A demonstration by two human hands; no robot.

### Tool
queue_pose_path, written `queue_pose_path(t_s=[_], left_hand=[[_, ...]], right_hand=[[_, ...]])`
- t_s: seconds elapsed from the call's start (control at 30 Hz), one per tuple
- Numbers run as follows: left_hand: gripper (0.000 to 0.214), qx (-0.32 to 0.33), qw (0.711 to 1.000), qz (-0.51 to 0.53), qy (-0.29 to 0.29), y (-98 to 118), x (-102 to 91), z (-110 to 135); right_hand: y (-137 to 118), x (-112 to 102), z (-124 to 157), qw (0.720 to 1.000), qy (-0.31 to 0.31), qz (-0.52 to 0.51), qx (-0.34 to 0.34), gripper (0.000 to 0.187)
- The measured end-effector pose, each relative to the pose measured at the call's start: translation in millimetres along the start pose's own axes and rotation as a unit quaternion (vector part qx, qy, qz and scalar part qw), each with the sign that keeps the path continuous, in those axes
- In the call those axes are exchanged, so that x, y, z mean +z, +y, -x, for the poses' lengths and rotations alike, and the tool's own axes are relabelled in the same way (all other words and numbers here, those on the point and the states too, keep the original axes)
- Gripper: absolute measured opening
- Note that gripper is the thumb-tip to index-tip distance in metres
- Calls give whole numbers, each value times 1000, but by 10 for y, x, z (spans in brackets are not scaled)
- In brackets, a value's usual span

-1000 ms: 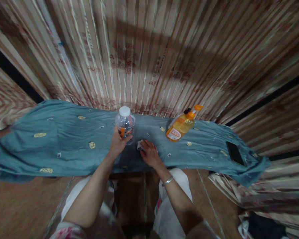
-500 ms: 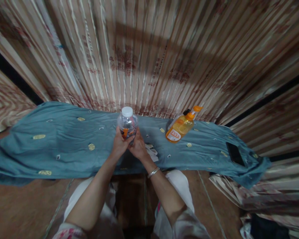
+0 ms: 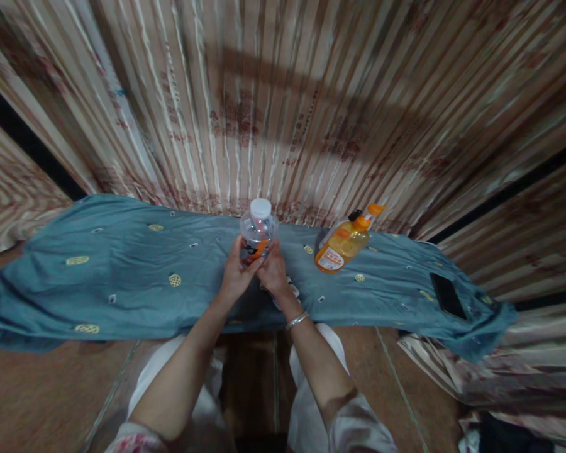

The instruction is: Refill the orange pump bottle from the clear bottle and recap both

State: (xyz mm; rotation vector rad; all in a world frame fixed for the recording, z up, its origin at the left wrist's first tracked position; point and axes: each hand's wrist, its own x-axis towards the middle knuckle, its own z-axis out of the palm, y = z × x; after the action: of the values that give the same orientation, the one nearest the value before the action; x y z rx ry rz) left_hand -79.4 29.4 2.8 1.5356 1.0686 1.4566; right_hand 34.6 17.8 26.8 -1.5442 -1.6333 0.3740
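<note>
A clear plastic bottle (image 3: 257, 229) with a white cap and an orange-and-black label is held upright over the cloth-covered bench. My left hand (image 3: 238, 275) wraps its left side, fingers closed around the lower part. From the right, my right hand (image 3: 272, 272) grips the same bottle, its wrist wearing a silver bangle (image 3: 296, 320). Both hands hide the bottle's base. Crumpled white tissue (image 3: 292, 289) lies partly hidden behind my right hand and wrist. To the right stands an orange pump bottle (image 3: 342, 246), with a label on its front and no hand touching it.
A blue-green cloth (image 3: 136, 277) with yellow pineapple prints covers the long bench. A black phone (image 3: 447, 296) lies near its right end. Behind hangs a striped curtain (image 3: 273, 113). Below is a brown tiled floor (image 3: 42, 390), and a dark item (image 3: 512, 434) lies at lower right.
Both hands have moved the clear bottle a little to the right, and its label appears turned. The tissue is now more covered by my right hand. The pump bottle and phone stay put.
</note>
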Motion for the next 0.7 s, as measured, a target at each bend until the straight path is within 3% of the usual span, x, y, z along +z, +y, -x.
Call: queue_pose_path(t_s=[0.17, 0.43, 0.57, 0.7], left_hand=[[74, 12, 1000, 8, -7, -79, 46, -13], [76, 9, 1000, -1, -15, -17, 72, -4], [74, 2, 1000, -24, -1, -18, 42, -5], [79, -9, 1000, -14, 18, -36, -13, -22]], right_hand=[[-5, -107, 25, 998, 17, -31, 53, 48], [-1, -265, 52, 995, 5, -47, 92, 47], [-7, -203, 21, 994, -8, -49, 94, 46], [-15, -11, 14, 995, -32, -50, 81, 47]])
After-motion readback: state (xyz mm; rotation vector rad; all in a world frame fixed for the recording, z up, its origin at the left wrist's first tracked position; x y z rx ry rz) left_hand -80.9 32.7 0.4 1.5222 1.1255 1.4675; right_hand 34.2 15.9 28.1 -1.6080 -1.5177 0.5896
